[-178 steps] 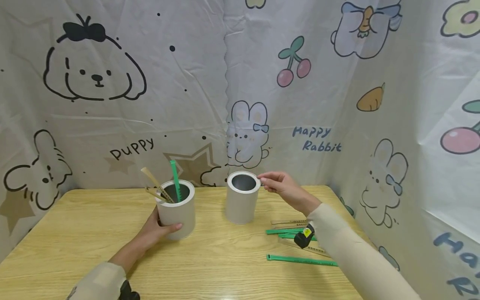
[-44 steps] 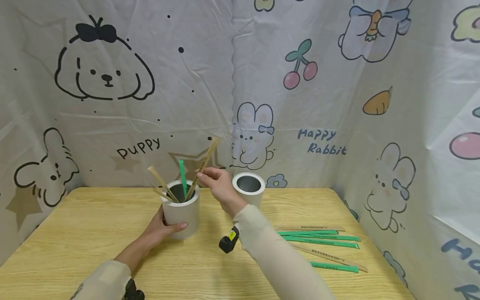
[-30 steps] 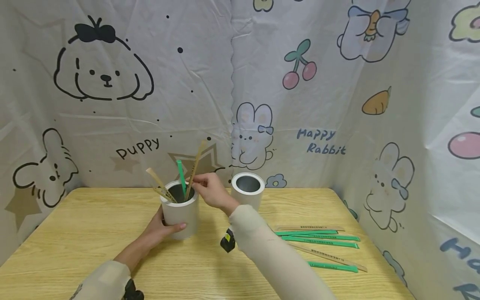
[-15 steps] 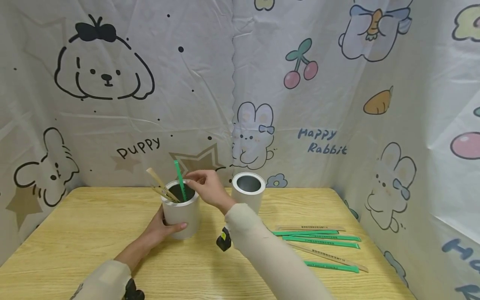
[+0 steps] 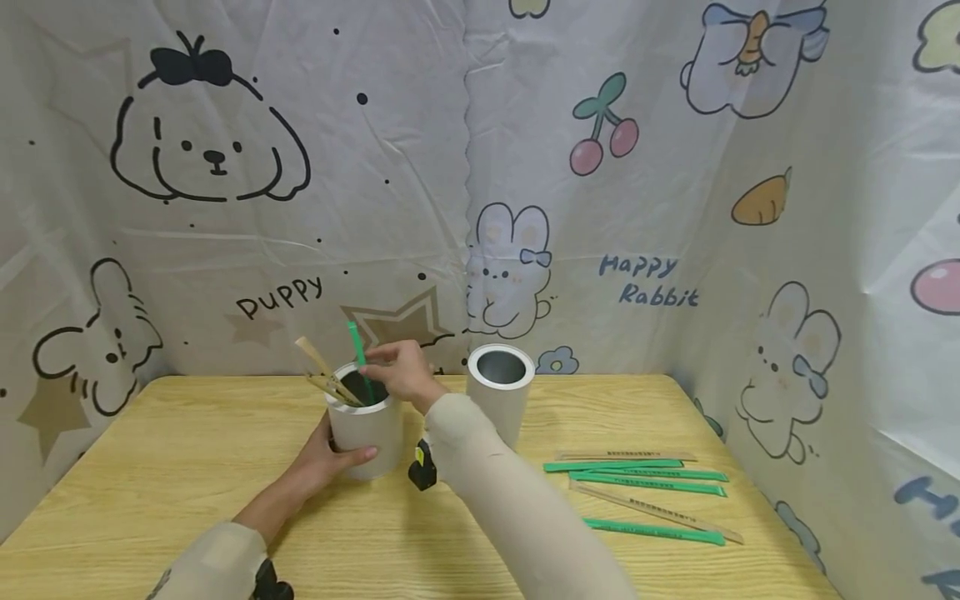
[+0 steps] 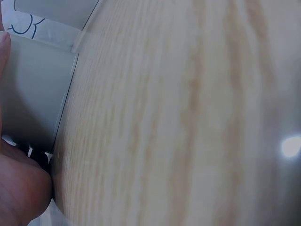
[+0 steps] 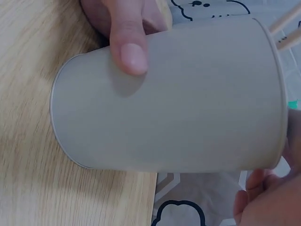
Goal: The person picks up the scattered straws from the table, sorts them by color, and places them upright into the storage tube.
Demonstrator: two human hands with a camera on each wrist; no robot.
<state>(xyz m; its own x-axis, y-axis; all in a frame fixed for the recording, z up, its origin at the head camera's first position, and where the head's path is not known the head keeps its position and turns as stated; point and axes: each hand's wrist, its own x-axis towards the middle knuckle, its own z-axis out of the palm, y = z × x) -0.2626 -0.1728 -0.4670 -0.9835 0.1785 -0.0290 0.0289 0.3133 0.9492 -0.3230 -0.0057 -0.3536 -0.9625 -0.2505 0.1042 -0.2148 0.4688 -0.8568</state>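
Note:
On the left of the table stands a pale grey canister (image 5: 367,437) with a white rim. My left hand (image 5: 318,458) grips it low on its side, thumb across the front; that thumb also shows on the canister wall (image 7: 188,108) in the right wrist view. Several tan wrapped straws (image 5: 318,358) lean over the left of the rim. A green wrapped straw (image 5: 356,340) stands up from the opening. My right hand (image 5: 405,371) pinches this green straw just above the rim. In the left wrist view, the left hand (image 6: 21,188) shows only in part.
A second canister (image 5: 498,408) stands just right of my right hand, its opening showing no straws. At the table's right lie green straws (image 5: 648,487) and tan straws (image 5: 652,508), several in all. A patterned cloth (image 5: 390,167) hangs behind the table (image 5: 187,433).
My right hand lowered a tan straw into the left canister and let go; that straw no longer stands at the right. The hand then shifted left to the green straw. The left hand keeps its hold.

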